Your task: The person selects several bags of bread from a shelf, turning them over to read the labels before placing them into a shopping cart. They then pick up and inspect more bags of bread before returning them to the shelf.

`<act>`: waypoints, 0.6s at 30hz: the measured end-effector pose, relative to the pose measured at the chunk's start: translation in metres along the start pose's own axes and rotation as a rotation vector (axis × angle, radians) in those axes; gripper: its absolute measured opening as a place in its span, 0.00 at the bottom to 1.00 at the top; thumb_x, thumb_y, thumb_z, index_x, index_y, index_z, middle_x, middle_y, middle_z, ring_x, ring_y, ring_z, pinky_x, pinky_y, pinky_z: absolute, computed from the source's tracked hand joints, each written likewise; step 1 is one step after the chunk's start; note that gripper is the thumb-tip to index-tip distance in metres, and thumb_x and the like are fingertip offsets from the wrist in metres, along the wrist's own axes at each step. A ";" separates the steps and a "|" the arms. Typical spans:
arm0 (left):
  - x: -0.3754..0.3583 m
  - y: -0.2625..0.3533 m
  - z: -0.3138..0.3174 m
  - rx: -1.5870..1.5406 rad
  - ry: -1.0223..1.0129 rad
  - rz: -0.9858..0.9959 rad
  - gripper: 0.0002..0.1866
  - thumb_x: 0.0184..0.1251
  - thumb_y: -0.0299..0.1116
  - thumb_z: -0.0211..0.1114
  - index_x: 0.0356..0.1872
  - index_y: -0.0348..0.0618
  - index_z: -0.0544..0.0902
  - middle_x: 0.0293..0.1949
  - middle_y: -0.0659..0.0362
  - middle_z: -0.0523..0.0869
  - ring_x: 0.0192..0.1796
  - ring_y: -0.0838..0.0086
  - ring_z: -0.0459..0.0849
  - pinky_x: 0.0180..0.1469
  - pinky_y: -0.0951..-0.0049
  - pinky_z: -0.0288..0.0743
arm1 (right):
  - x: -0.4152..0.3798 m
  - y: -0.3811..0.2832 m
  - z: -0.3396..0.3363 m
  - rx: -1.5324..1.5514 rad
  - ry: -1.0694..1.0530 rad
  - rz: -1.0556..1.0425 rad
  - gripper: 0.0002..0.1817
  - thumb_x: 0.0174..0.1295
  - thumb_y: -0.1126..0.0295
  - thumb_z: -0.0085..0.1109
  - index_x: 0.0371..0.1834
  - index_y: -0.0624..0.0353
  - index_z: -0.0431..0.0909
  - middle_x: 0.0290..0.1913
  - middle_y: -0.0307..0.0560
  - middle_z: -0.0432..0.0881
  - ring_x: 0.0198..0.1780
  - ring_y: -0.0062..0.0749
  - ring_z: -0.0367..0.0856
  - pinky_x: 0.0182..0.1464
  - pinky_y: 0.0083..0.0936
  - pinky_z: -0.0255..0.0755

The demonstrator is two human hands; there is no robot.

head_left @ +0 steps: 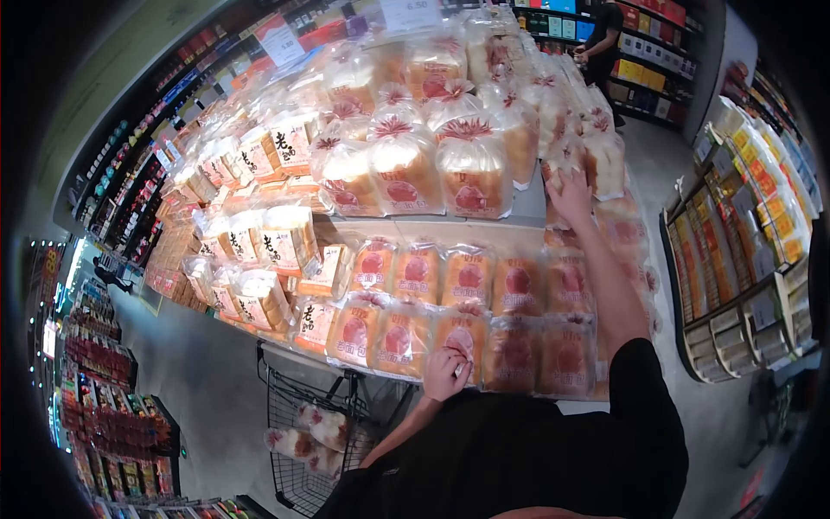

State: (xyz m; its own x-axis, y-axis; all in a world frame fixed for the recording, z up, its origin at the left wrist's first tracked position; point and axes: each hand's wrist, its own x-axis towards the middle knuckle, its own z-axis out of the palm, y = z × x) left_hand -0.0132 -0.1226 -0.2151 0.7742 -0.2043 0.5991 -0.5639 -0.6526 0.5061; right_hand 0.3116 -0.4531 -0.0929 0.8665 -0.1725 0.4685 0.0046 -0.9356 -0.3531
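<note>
My right arm reaches far over the display, and my right hand (569,197) has its fingers curled on a clear bag of bread (566,158) at the right end of the upper tier. Low in front of me, my left hand (446,374) is closed against the front row, beside a flat bread pack (462,330) with a red round print. What its fingers hold, if anything, is hidden. Plump bread bags with gathered red tops, such as this bag (472,177), stand left of my right hand.
A black wire shopping cart (290,467) holding several bread bags (327,428) stands at my lower left. White-labelled bread packs (290,242) fill the display's left side. At the right is a stocked rack (735,251). Another person (603,43) stands at the back right.
</note>
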 end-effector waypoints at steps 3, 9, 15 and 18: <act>-0.001 0.000 0.001 -0.004 -0.007 -0.007 0.07 0.53 0.30 0.71 0.29 0.46 0.80 0.34 0.58 0.81 0.41 0.60 0.80 0.43 0.62 0.71 | 0.001 0.007 0.006 0.078 0.017 -0.022 0.33 0.58 0.50 0.61 0.61 0.63 0.75 0.63 0.61 0.71 0.68 0.53 0.65 0.67 0.45 0.61; 0.002 0.000 0.001 -0.016 -0.013 -0.003 0.07 0.52 0.29 0.71 0.28 0.45 0.80 0.33 0.57 0.81 0.40 0.59 0.80 0.43 0.62 0.72 | -0.024 0.019 0.001 0.289 0.290 -0.028 0.30 0.56 0.58 0.65 0.58 0.67 0.77 0.55 0.61 0.76 0.59 0.53 0.72 0.62 0.41 0.65; 0.003 0.003 0.000 -0.027 -0.011 -0.008 0.06 0.53 0.27 0.70 0.29 0.43 0.80 0.34 0.56 0.81 0.39 0.58 0.80 0.42 0.62 0.72 | -0.078 0.021 -0.040 0.369 0.341 -0.080 0.20 0.60 0.65 0.62 0.52 0.64 0.81 0.50 0.58 0.78 0.55 0.51 0.75 0.60 0.39 0.67; 0.002 0.004 0.000 -0.064 0.040 -0.073 0.06 0.54 0.26 0.69 0.31 0.43 0.81 0.35 0.55 0.82 0.40 0.58 0.80 0.44 0.63 0.70 | -0.114 0.002 -0.085 0.504 0.113 -0.106 0.17 0.61 0.68 0.61 0.51 0.64 0.82 0.48 0.54 0.79 0.54 0.49 0.76 0.60 0.34 0.67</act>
State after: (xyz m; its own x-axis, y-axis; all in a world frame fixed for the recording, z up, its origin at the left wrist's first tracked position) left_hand -0.0137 -0.1261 -0.2120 0.8028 -0.1279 0.5824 -0.5244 -0.6164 0.5874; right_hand 0.1709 -0.4615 -0.0783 0.7891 -0.1434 0.5973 0.3527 -0.6902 -0.6318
